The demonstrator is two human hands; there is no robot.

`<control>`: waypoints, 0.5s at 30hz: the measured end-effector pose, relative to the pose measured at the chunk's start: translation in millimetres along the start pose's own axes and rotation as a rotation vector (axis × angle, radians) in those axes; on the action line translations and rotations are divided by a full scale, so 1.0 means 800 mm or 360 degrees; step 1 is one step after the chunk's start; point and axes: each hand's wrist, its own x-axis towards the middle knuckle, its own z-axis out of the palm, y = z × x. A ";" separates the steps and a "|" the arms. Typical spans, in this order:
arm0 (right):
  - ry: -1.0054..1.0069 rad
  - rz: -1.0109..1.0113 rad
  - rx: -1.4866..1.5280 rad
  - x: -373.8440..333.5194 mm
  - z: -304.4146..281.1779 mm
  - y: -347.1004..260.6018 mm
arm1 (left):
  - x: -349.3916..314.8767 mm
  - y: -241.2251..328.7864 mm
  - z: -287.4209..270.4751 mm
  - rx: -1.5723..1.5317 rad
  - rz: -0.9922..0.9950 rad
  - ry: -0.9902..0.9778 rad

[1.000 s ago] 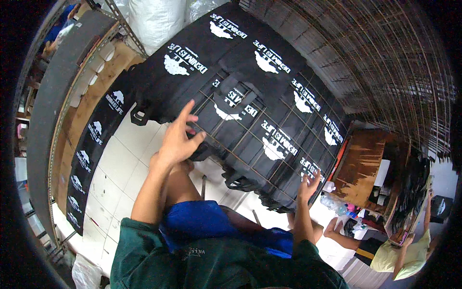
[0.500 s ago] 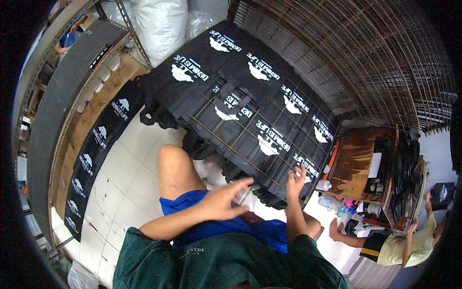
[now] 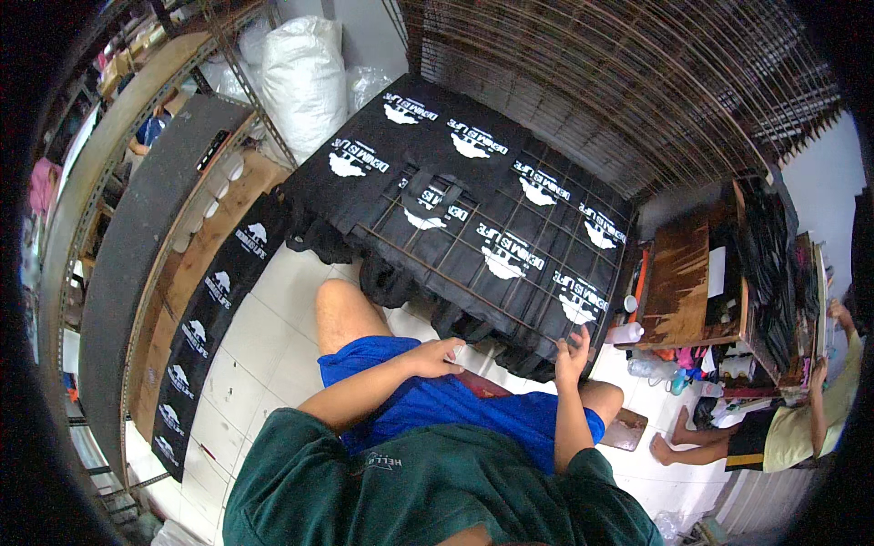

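Black printed tote bags (image 3: 455, 196) lie in rows on a wire mesh rack (image 3: 473, 273) in front of me. My left hand (image 3: 435, 356) rests on my thigh, over blue shorts, fingers loosely curled and holding nothing. At the rack's near edge my right hand (image 3: 573, 350) touches the lowest row of bags (image 3: 533, 350), fingers spread against the black fabric. One bag (image 3: 430, 202) with handles lies on top of the mesh.
A long strip of printed black bags (image 3: 209, 337) runs along the shelf at left. White sacks (image 3: 305, 77) stand at the back. Stacked wire mesh panels (image 3: 637, 82) lean at right. A wooden table (image 3: 678, 282), bottles and a seated person (image 3: 783, 428) are at right.
My left hand has come down from the rack's top to my thigh. My right hand stays at the rack's near edge. The view has shifted down slightly.
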 end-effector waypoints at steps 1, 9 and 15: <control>0.0038 0.0019 0.0009 -0.003 -0.007 0.009 | 0.000 0.001 0.000 -0.0022 -0.0047 0.0010; 0.0080 0.0253 0.0226 -0.003 -0.028 0.050 | 0.012 0.018 0.006 -0.0148 -0.0209 -0.0003; 0.0080 0.0335 0.0219 -0.004 -0.020 0.037 | 0.013 0.021 0.009 -0.0118 -0.0212 0.0047</control>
